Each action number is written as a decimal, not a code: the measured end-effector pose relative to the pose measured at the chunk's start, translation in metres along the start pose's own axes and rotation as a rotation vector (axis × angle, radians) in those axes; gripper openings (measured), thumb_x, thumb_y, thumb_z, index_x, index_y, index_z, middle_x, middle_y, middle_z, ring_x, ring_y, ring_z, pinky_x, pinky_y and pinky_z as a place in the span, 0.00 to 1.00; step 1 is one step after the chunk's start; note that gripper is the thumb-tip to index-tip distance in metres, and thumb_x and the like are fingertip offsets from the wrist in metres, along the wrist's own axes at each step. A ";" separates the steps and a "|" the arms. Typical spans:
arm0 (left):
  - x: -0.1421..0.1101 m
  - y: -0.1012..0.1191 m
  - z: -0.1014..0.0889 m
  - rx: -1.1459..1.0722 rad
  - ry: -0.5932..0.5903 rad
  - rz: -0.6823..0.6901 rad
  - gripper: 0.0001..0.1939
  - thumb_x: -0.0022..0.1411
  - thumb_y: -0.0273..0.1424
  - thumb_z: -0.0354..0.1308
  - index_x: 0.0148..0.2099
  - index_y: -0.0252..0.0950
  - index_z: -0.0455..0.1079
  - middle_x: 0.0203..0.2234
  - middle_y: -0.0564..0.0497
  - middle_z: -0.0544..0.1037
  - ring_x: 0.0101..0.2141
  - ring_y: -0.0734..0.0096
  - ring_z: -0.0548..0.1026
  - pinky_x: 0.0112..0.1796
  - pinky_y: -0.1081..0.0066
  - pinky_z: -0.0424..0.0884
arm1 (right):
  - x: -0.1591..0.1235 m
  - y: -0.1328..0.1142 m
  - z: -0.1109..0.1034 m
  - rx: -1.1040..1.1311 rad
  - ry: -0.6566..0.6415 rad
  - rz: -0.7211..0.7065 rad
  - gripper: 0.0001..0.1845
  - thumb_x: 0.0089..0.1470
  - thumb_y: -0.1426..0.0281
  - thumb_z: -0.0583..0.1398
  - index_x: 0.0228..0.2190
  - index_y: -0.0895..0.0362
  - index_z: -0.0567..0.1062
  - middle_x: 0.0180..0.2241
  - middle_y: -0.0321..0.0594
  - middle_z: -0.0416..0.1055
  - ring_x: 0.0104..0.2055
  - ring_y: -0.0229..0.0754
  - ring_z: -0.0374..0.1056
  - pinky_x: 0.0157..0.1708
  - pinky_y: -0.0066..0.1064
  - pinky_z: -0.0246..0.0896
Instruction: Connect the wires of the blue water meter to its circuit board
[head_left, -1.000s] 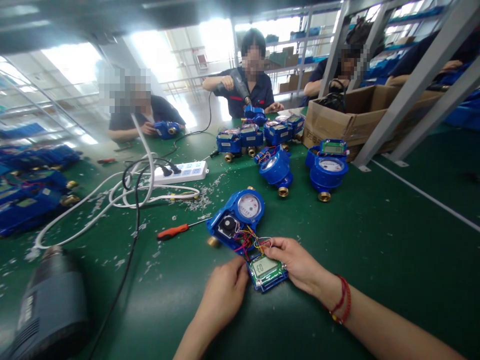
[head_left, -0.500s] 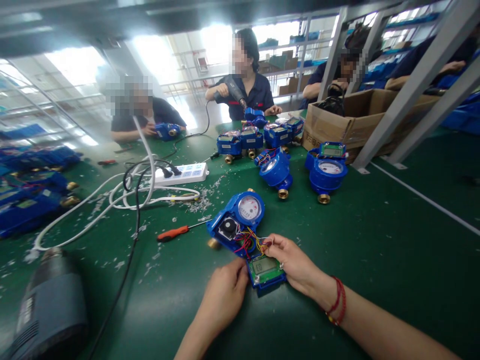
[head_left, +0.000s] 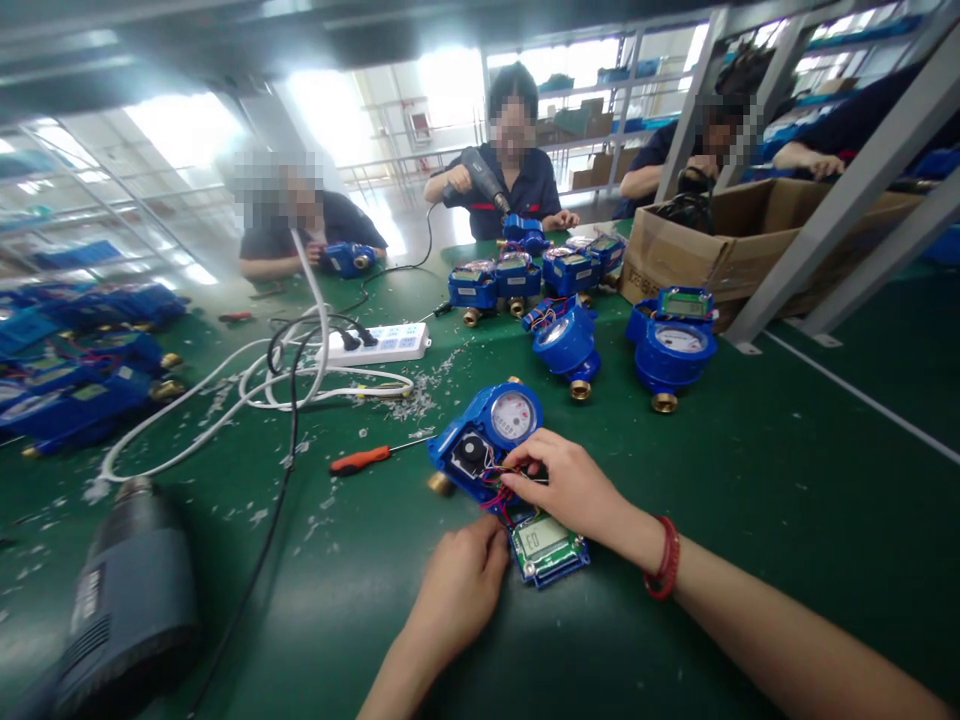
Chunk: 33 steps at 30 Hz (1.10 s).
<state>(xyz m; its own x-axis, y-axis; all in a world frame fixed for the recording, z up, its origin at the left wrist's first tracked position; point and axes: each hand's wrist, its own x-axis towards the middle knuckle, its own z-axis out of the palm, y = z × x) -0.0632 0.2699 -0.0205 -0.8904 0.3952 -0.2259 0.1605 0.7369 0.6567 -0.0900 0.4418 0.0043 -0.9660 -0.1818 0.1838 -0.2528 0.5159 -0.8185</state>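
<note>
A blue water meter [head_left: 480, 425] with a round dial lies in front of me, its side compartment uncovered. Thin coloured wires [head_left: 495, 480] run from that compartment to a display module [head_left: 551, 548], a green circuit board with a small screen in a blue frame. My right hand [head_left: 574, 485] is closed over the wires, pinching them between thumb and fingers at the compartment's edge. Curled at the display module's left edge is my left hand [head_left: 465, 575], closed on it; its fingertips are partly hidden. An orange-handled screwdriver [head_left: 364, 460] points toward the meter.
A heat gun [head_left: 131, 600] stands at the lower left, near a black cord. A power strip [head_left: 382, 343] with looped white cable sits beyond, among plastic scraps. Several more meters [head_left: 566, 345] are across the bench, beside a cardboard box [head_left: 675, 255]. A co-worker [head_left: 510, 185] holds another heat gun.
My right hand has moved up and left, from beside the display module onto the wires at the compartment. My left hand stays at the module's edge. The view has shifted slightly.
</note>
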 end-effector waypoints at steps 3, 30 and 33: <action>0.000 0.000 0.002 0.021 -0.019 -0.004 0.12 0.62 0.30 0.41 0.29 0.37 0.63 0.21 0.52 0.71 0.23 0.72 0.68 0.25 0.75 0.56 | 0.005 0.004 0.003 0.088 0.016 0.097 0.05 0.50 0.72 0.57 0.27 0.58 0.74 0.27 0.36 0.67 0.27 0.35 0.62 0.29 0.28 0.57; 0.030 0.048 -0.033 0.778 0.251 0.078 0.12 0.63 0.34 0.42 0.36 0.42 0.66 0.32 0.53 0.74 0.28 0.63 0.74 0.22 0.72 0.52 | 0.003 0.026 0.019 0.395 0.075 0.210 0.03 0.46 0.73 0.55 0.25 0.59 0.69 0.23 0.34 0.67 0.25 0.34 0.62 0.26 0.24 0.57; 0.029 0.046 -0.035 0.652 0.313 0.082 0.11 0.63 0.35 0.42 0.35 0.41 0.65 0.31 0.53 0.74 0.31 0.65 0.74 0.24 0.72 0.55 | 0.003 0.023 0.017 0.374 0.075 0.203 0.03 0.46 0.73 0.56 0.25 0.60 0.69 0.23 0.34 0.67 0.24 0.34 0.61 0.24 0.24 0.55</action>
<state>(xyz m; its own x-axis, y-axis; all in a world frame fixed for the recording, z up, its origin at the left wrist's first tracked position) -0.0962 0.2965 0.0284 -0.9289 0.3601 0.0860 0.3666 0.9270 0.0785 -0.0974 0.4390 -0.0233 -0.9989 -0.0396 0.0267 -0.0338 0.1934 -0.9805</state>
